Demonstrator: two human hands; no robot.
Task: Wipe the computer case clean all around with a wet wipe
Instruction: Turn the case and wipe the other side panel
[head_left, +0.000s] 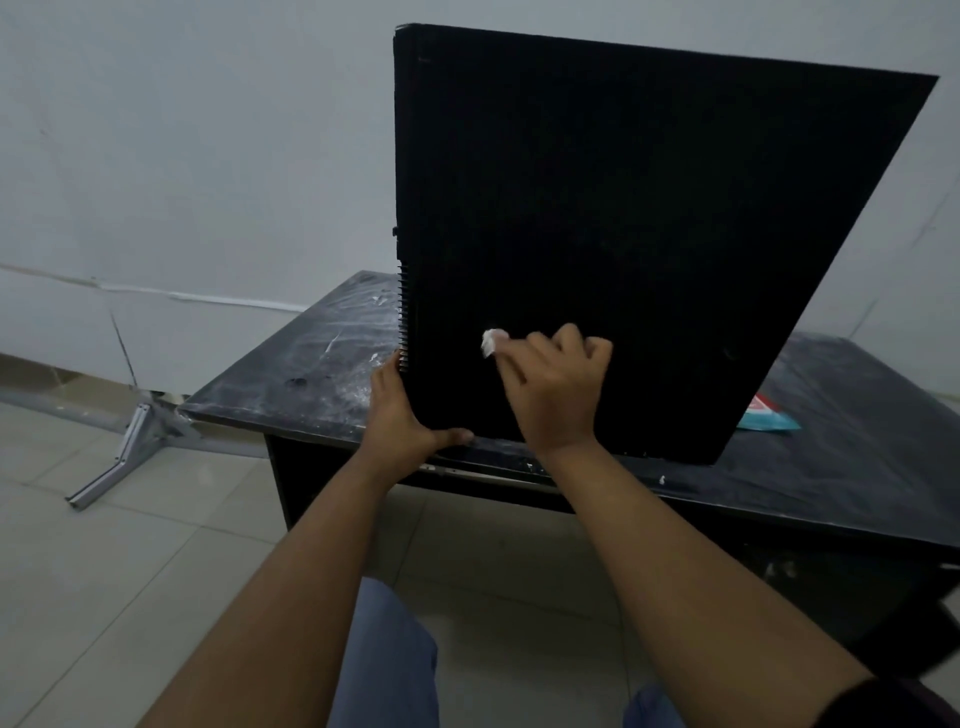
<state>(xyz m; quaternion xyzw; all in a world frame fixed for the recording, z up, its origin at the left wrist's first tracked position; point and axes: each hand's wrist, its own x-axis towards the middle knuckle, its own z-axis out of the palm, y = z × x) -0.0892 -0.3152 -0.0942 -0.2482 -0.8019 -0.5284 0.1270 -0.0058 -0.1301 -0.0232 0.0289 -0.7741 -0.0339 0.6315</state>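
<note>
The case (649, 234) stands upright at the near edge of the tabletop (322, 358), its broad black side panel facing the person. The hands are apart. The left hand (402, 410) clasps the case's lower left corner, fingers up the finned left edge and thumb along the bottom. The right hand (558, 384) pinches a small bunched white wipe (491, 343) and presses it against the panel low down, left of centre. The step in hand looks like wiping this near panel, and most of it lies above and to the right of the wipe. To do it well, the left hand should brace the corner firmly so the tall case neither rocks nor slides off the near edge under the rubbing. The wipe would cover more if opened out flat instead of wadded. Overlapping strokes, run from the top down and out to the right edge, would avoid missed strips. On matte black any damp smear will likely show, so even pressure and a fresh fold of the wipe matter. The tabletop is streaked with white dust, so the wipe should stay off it. The fins along the left edge could snag and tear the wipe. A packet (769, 415) lies on the tabletop to the right, just behind the case, probably holding spare wipes.
</note>
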